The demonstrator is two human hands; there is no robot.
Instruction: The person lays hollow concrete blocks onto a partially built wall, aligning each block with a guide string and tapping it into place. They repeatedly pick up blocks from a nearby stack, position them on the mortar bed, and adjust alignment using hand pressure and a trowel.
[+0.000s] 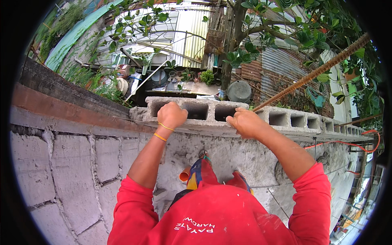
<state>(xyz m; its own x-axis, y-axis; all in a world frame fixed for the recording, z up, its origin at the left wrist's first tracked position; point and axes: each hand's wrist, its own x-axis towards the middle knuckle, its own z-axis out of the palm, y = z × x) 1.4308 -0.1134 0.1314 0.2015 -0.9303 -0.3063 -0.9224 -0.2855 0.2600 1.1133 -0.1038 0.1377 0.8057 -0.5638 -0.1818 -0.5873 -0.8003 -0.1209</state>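
A grey hollow concrete block (209,111) lies along the top of the wall in front of me, its open cells facing up. My left hand (172,115) is closed over its left part, with two yellow bands round the wrist. At the block's right end, my right hand (245,122) grips the edge, thumb toward the cell. Some fingertips of both hands are hidden. Just right of that hand, a row of similar blocks (294,118) continues along the wall top.
A rusty rebar (314,73) slants up right from the block row. At left stands a plastered block wall (73,163). An orange hose (375,141) loops at right; an orange pipe (184,174) lies near my legs. Beyond are a grey bucket (239,92), branches and metal sheets (190,32).
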